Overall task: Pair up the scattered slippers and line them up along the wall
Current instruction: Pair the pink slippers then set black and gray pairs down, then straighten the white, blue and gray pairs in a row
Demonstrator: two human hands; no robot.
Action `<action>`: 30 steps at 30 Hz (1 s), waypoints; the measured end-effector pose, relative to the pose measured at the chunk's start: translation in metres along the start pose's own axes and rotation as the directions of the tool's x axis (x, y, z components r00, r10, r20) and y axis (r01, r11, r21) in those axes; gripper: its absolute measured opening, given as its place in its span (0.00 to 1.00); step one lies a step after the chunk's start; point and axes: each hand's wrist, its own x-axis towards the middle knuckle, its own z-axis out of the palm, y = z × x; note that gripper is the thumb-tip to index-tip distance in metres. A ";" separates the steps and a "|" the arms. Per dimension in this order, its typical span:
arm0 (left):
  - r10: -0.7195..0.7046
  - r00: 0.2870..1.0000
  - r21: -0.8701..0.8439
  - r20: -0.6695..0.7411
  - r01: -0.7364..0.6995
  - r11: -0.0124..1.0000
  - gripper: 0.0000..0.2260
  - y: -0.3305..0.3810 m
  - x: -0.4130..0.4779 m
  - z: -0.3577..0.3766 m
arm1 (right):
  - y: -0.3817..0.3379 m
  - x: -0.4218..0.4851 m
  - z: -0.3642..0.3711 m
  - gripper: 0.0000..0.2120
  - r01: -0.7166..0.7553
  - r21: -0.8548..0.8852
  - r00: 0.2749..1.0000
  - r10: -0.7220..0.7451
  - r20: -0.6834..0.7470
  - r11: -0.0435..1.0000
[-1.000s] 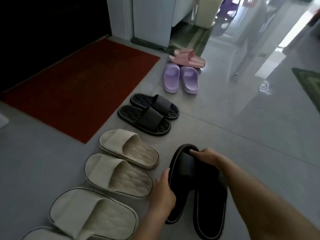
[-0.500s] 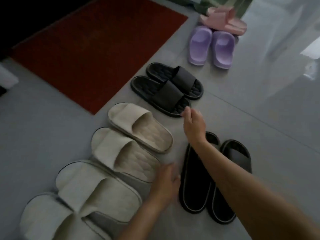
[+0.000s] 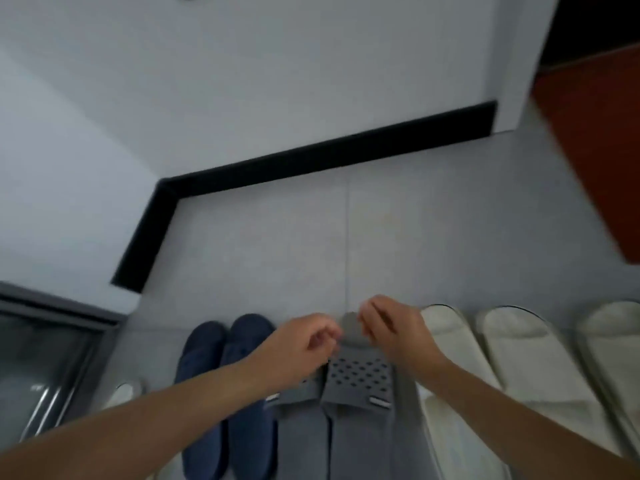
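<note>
1. Far left, low: a glass-fronted metal frame (image 3: 45, 368) stood at the edge of view. Just right of it a white slipper toe (image 3: 125, 393) showed under my left forearm.
2. The navy slippers (image 3: 247, 341) lay side by side as a pair, toes toward the wall (image 3: 277, 81). Bare floor (image 3: 346, 237) lay between the toes and the black skirting board (image 3: 311, 161).
3. My left hand (image 3: 301, 344) was over the toe of the left grey slipper, fingers curled. The frame was blurred, so I could not tell whether it gripped the slipper or only hovered.
4. The grey slippers (image 3: 360, 374) sat together, touching, just right of the navy pair. Toes pointed at the wall; the perforated strap of the right one showed between my hands.
5. My right hand (image 3: 394, 330) was over the toe of the right grey slipper, fingers curled. Grip could not be told here either.
6. The cream slippers (image 3: 516, 348), three in view, lay in the same row to the right, toes toward the wall.
7. Far right, upper: the edge of a red mat (image 3: 595, 150).
</note>
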 end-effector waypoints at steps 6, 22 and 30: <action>-0.110 0.993 -0.080 0.037 0.113 0.990 0.10 -0.081 -0.080 -0.030 | -0.031 -0.025 0.036 0.14 0.185 -0.186 0.933 -0.113 0.342 0.965; -0.672 0.705 0.080 -0.226 0.701 0.708 0.23 -0.384 -0.273 -0.093 | -0.140 0.003 0.193 0.16 0.411 -0.548 0.576 0.258 0.775 0.728; -0.565 0.727 -0.123 -0.389 0.567 0.815 0.21 -0.410 -0.254 -0.070 | -0.138 0.012 0.436 0.16 0.588 -0.414 0.484 0.108 0.869 0.694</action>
